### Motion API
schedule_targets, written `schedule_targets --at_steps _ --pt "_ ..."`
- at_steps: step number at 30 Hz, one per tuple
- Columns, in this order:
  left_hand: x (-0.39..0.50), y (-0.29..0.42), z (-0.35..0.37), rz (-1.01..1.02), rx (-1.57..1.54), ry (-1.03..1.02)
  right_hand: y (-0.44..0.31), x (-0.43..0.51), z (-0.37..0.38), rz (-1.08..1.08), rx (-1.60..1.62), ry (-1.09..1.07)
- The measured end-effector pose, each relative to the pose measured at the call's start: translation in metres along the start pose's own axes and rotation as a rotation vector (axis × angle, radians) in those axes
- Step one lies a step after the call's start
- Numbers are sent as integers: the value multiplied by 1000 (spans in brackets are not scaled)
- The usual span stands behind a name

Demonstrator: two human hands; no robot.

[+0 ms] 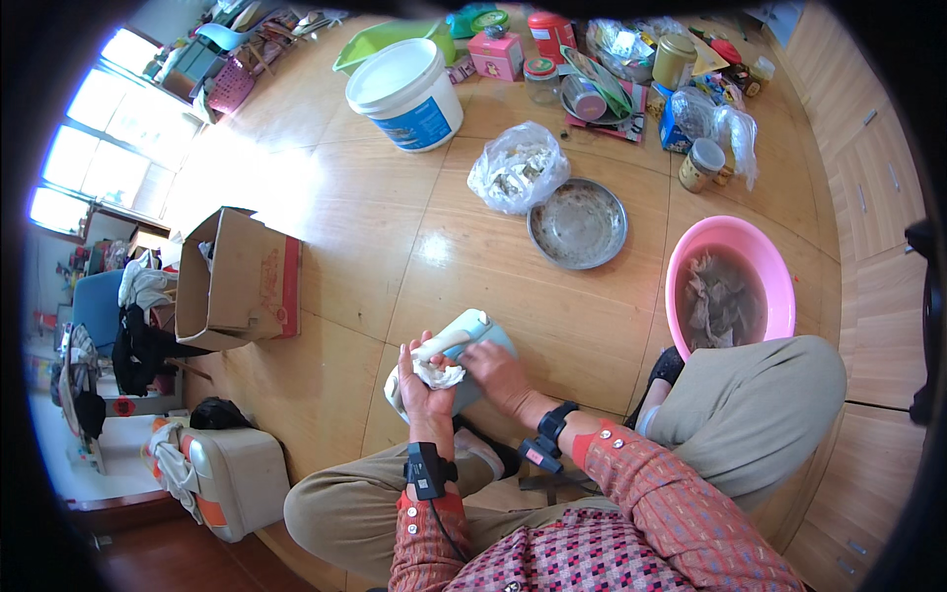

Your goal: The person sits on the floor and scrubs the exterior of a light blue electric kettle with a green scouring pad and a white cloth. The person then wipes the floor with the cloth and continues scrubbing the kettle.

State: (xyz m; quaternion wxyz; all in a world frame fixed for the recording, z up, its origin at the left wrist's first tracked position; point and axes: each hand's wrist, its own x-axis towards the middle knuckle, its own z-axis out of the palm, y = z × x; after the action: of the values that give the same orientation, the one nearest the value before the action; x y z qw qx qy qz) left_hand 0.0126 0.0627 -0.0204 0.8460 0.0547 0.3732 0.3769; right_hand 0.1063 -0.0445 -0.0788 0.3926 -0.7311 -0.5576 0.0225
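Note:
My left hand [427, 392] is palm up, its fingers curled around a crumpled white tissue or cloth [439, 374]. To its right my right hand [497, 374] is bent over a light blue and white plastic container with a handle [467, 334]; whether it holds anything cannot be seen. The container lies beneath both hands, between my legs. Ahead are a round metal pan [578, 224] with a stained inside and a clear plastic bag [519, 167] of whitish crumpled pieces, which touches the pan's rim.
At the right is a pink basin [778, 296] with murky water and soaked cloth. A white bucket [418, 96] and a green tub [385, 37] stand ahead. Jars, bags and boxes crowd the floor at the top right. An open cardboard box [248, 277] stands at the left.

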Motion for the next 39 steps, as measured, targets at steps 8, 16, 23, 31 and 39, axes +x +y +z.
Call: schedule_targets --at_steps 8,16,23,31,39 --pt "-2 -1 1 14 -34 30 21 4 -9 96 -48 20" --pt "9 -3 1 23 -84 113 -14 -2 -4 -136 38 -84" --pt "13 -10 6 6 -74 123 33 0 -6 113 -95 30" --pt "10 -9 -1 22 -42 95 59 -7 -31 474 76 28" --pt "0 -17 4 69 26 86 22 16 -5 163 -68 30"
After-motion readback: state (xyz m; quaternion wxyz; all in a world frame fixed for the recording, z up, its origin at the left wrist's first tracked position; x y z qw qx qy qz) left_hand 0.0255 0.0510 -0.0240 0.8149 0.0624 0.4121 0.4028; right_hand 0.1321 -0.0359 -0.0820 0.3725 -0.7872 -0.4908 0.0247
